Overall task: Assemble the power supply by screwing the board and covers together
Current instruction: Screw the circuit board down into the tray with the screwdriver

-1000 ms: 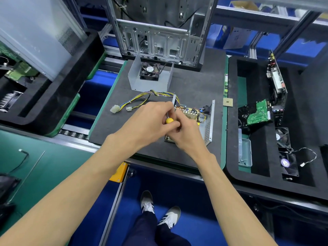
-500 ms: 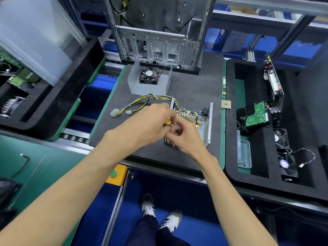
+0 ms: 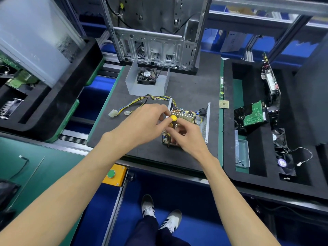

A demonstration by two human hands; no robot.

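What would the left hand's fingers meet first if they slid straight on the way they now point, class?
The left hand points right, toward the screwdriver it already grips. Next would probably come the right hand, then the power supply board; depth is unclear.

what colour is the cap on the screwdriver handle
Yellow: the screwdriver cap shows best in the head view.

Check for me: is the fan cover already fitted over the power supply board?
No, the fan cover sits apart, behind the open board.

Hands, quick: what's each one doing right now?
Left hand: grips the screwdriver near its yellow cap.
Right hand: fingers curled around the screwdriver lower down, over the board.
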